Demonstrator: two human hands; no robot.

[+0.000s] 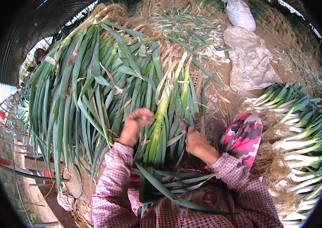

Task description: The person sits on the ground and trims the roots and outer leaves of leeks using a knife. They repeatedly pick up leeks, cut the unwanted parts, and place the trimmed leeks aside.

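Note:
A large heap of green onions (92, 74) lies before me, its long green leaves hanging towards me. My left hand (136, 125) is blurred, its fingers curled beside the pale green stalk (161, 111) of one large green onion. Whether it grips a leaf cannot be told. This stalk points away from me, and its leaves run down over my lap. Right of the stalk, my right hand (201, 144) is closed around a small dark object (183, 125), too blurred to name.
Trimmed green onions (300, 145) with white stems and roots lie in a row at the right, by my camouflage-patterned knee (243, 136). Beyond are a flattened woven sack (249, 59), a white sack (240, 15) and leaf scraps (192, 31). A perforated crate (195, 79) shows beside the heap.

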